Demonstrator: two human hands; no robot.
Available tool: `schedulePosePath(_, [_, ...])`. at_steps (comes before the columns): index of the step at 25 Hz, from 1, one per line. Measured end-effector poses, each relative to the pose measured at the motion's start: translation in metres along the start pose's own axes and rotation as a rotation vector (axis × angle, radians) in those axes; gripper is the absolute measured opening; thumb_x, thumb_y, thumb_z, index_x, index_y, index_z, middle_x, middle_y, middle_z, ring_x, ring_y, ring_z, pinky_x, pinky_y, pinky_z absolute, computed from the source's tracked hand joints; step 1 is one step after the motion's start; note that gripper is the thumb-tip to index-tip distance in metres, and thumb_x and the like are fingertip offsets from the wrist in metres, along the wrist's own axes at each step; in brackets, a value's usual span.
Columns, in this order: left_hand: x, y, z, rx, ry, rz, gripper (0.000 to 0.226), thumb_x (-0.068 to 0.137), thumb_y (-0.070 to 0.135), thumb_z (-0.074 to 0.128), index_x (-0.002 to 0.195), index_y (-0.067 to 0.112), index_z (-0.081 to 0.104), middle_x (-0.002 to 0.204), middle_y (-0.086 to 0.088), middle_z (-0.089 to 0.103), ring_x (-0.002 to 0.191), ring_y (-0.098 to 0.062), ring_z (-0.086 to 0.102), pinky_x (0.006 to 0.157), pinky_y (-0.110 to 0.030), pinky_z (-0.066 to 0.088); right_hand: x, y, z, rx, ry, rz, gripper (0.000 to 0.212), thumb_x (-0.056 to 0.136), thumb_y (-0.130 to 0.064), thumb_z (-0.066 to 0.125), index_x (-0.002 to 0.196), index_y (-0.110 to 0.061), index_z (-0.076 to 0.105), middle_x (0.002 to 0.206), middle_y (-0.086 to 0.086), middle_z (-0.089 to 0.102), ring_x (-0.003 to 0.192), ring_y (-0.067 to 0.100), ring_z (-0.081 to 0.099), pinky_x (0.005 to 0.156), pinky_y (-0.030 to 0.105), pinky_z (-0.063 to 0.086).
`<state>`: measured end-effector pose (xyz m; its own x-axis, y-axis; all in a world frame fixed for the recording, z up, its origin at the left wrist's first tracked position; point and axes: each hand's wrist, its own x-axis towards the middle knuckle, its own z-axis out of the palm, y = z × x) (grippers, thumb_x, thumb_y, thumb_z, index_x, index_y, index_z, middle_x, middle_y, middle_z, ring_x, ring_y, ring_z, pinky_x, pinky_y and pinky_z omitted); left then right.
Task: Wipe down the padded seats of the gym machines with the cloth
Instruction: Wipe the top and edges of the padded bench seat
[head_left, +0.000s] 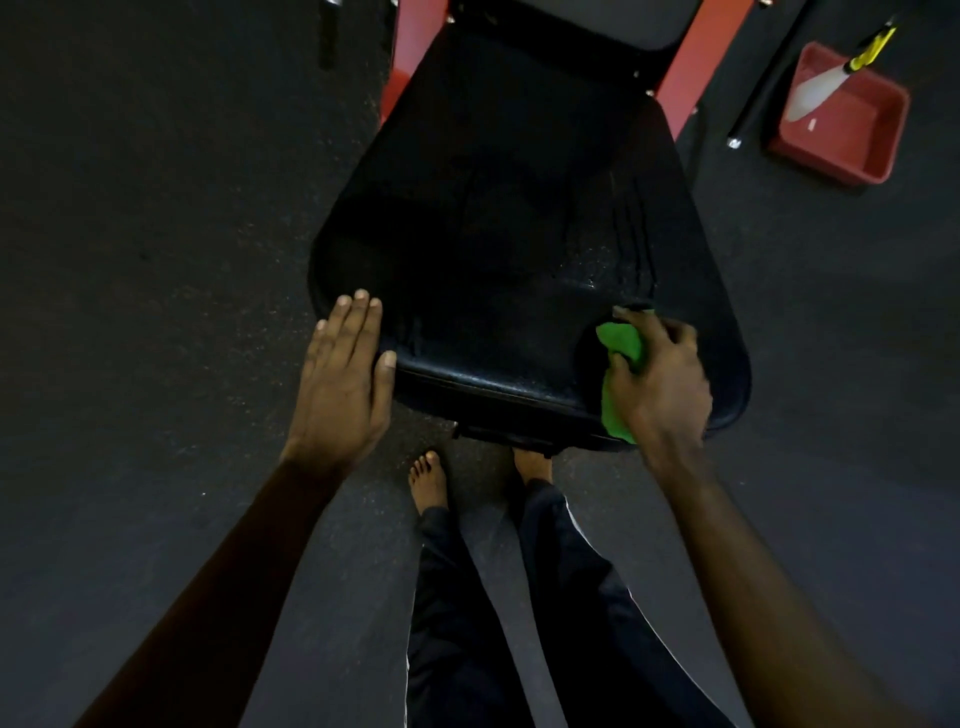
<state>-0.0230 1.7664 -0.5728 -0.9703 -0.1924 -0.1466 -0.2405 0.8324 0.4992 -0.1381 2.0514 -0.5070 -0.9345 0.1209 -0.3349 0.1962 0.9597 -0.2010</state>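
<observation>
Head view, looking down: black padded seat (519, 234) fills the centre of the frame and narrows toward the far end, where it meets a red frame (415, 47) on both sides. Left hand (343, 379) lies flat at the seat's near left corner, fingers straight and together, thumb tip touching the front edge; it holds nothing. Right hand (660, 384) is at the near right part of the seat, fingers curled over a green cloth (621, 343) and gripping it against the padding. The cloth shows to the left of the knuckles and hangs down past the front edge under the palm. The two hands are well apart, with the seat's front edge bare between them. Shiny streaks and fine speckles mark the padding just beyond the cloth, right of centre. Below the front edge, one bare foot (428, 480) stands on the dark floor (156, 260); the other is partly hidden under the seat. Dark trousers (561, 597) run down to the bottom of the frame. Far right on the floor, a red bin (852, 150) holds a white spray bottle (815, 91) with a yellow top, tilted against the bin's far rim.
</observation>
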Motion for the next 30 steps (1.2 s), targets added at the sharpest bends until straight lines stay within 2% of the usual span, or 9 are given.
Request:
schedulePosePath(4, [0.001,-0.001,0.000,-0.010,0.015,0.010,0.060,0.105,0.037,0.025,0.156,0.006,0.026,0.164,-0.010,0.022,0.153,-0.018,0.010,0.125,-0.039,0.008,-0.011,-0.105,0.040,0.015,-0.027,-0.157,0.052,0.090,-0.029,0.066,0.138,-0.041,0.052,0.144,0.001,0.042,0.115,0.029,0.058,0.087,0.034,0.049])
schedulePosePath(8, [0.001,-0.007,-0.003,0.007,-0.007,0.072,0.062,0.102,0.035,0.027,0.155,0.003,0.026,0.163,-0.014,0.024,0.152,-0.022,0.015,0.124,-0.043,0.012,-0.024,-0.194,0.065,0.095,-0.163,-0.432,0.051,0.091,-0.032,0.064,0.140,-0.038,0.051,0.146,0.003,0.040,0.119,0.030,0.053,0.087,0.039,0.049])
schedulePosePath(11, [0.003,-0.009,-0.006,0.023,-0.008,0.078,0.060,0.104,0.038,0.027,0.156,0.006,0.027,0.163,-0.012,0.024,0.153,-0.020,0.014,0.124,-0.040,0.010,-0.014,-0.134,0.047,0.084,-0.165,-0.456,0.055,0.092,-0.030,0.066,0.140,-0.050,0.048,0.149,-0.005,0.038,0.124,0.026,0.052,0.093,0.042,0.050])
schedulePosePath(14, [0.002,-0.009,-0.006,0.012,-0.023,0.053,0.061,0.105,0.039,0.026,0.157,0.007,0.024,0.164,-0.009,0.021,0.153,-0.017,0.009,0.125,-0.040,0.008,-0.004,-0.023,0.007,-0.018,-0.064,-0.215,0.056,0.091,-0.033,0.066,0.138,-0.055,0.047,0.144,-0.004,0.042,0.118,0.028,0.058,0.092,0.044,0.052])
schedulePosePath(17, [0.001,-0.004,0.000,-0.034,0.022,0.041,0.060,0.105,0.037,0.027,0.155,0.005,0.027,0.163,-0.011,0.023,0.153,-0.019,0.011,0.125,-0.042,0.009,0.001,0.020,-0.012,-0.047,-0.004,0.038,0.051,0.091,-0.030,0.064,0.139,-0.041,0.052,0.138,0.008,0.044,0.109,0.039,0.060,0.084,0.044,0.050])
schedulePosePath(20, [0.001,-0.002,0.001,-0.056,0.027,0.021,0.060,0.105,0.037,0.026,0.156,0.004,0.025,0.164,-0.010,0.020,0.154,-0.018,0.008,0.125,-0.042,0.008,-0.006,-0.037,0.010,-0.108,-0.010,-0.016,0.051,0.091,-0.030,0.064,0.141,-0.036,0.050,0.140,0.009,0.042,0.109,0.036,0.060,0.082,0.040,0.050])
schedulePosePath(23, [0.000,-0.006,0.001,-0.040,0.026,0.025,0.064,0.103,0.038,0.026,0.157,0.004,0.019,0.165,-0.012,0.013,0.154,-0.019,0.004,0.125,-0.042,0.007,-0.022,-0.135,0.050,0.007,-0.071,-0.249,0.051,0.090,-0.031,0.066,0.139,-0.037,0.051,0.145,0.004,0.041,0.113,0.030,0.058,0.085,0.037,0.051])
schedulePosePath(26, [0.000,-0.021,-0.009,-0.077,0.006,-0.065,0.072,0.098,0.039,0.027,0.158,0.001,0.013,0.166,-0.016,0.009,0.154,-0.024,0.002,0.125,-0.041,0.003,-0.030,-0.222,0.074,0.112,-0.146,-0.448,0.049,0.090,-0.034,0.066,0.137,-0.033,0.054,0.140,0.007,0.044,0.113,0.033,0.057,0.085,0.041,0.051])
schedulePosePath(30, [0.002,-0.041,-0.016,-0.074,-0.026,-0.023,0.068,0.097,0.026,0.034,0.157,0.001,0.014,0.165,-0.018,0.012,0.154,-0.026,0.006,0.126,-0.041,0.005,-0.018,-0.243,0.083,0.094,-0.186,-0.579,0.053,0.090,-0.031,0.066,0.141,-0.033,0.052,0.140,0.006,0.044,0.113,0.033,0.056,0.086,0.042,0.052])
